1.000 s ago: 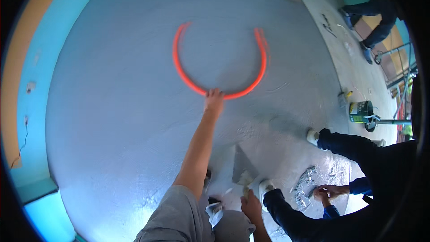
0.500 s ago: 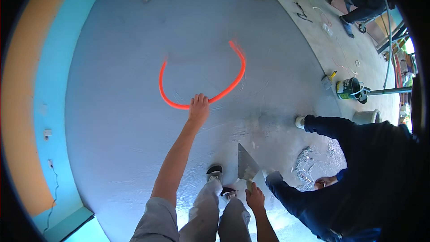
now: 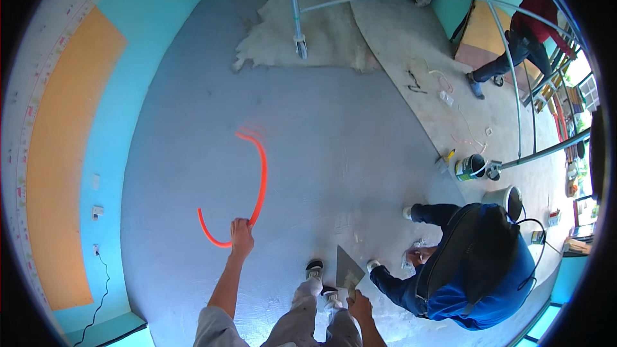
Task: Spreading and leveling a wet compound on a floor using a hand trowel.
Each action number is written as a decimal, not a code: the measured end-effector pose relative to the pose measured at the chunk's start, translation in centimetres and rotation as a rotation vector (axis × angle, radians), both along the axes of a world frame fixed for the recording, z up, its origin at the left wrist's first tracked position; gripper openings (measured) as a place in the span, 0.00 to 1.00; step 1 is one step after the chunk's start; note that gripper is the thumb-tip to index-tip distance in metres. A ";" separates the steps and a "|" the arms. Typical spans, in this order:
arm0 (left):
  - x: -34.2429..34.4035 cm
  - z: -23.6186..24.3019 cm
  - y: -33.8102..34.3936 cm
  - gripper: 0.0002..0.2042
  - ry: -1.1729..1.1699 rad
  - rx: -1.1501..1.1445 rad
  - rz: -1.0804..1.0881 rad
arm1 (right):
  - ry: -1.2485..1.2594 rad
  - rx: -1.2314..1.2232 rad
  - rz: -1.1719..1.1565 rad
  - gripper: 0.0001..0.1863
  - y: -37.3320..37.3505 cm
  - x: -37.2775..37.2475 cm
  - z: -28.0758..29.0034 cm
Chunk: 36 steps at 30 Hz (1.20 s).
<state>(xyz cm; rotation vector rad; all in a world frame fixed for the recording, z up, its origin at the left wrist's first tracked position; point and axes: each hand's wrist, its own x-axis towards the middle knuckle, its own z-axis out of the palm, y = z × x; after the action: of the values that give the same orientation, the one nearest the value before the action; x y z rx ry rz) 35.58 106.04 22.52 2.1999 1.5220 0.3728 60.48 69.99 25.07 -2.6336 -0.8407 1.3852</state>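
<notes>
In my left hand is a bright orange-red flexible strip, gripped along its length, so both ends curve up and away in a hook shape. The upper end is smeared by motion. My right hand is closed round the handle of a trowel with a flat, tapering metal blade. The blade is held beside my shoes, over the grey floor. Neither hand touches the floor.
Close on my right a person in blue bends low, one hand near the floor. Beyond are a paint bucket, a grey bucket, a brush and a wheeled scaffold frame. Another person stands far right. A wall runs along the left.
The view has tilted up, bringing more scaffold into sight. My left hand has drawn in leftward and the strip has swung and changed its curve. The trowel stays in my right hand.
</notes>
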 end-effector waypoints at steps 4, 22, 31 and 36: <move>-1.0 1.8 -0.7 0.07 -0.041 0.066 0.045 | 0.007 -0.059 -0.054 0.20 -2.2 -1.3 1.1; 31.3 39.6 35.2 0.33 -0.743 0.441 0.325 | 0.103 0.131 0.001 0.22 -6.2 -3.8 -0.9; 23.4 29.7 14.7 0.22 -0.612 0.493 -0.066 | 0.013 0.144 -0.119 0.23 -3.6 -3.4 7.3; -5.6 2.4 -10.3 0.32 0.804 -0.726 -0.445 | -0.009 0.279 -0.119 0.21 -6.1 -1.9 8.6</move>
<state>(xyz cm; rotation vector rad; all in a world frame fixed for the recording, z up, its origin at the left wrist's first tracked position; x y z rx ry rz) 30.02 95.74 24.94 2.0281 1.1301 -1.1395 58.58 63.87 33.63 -2.4358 -0.7978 1.1368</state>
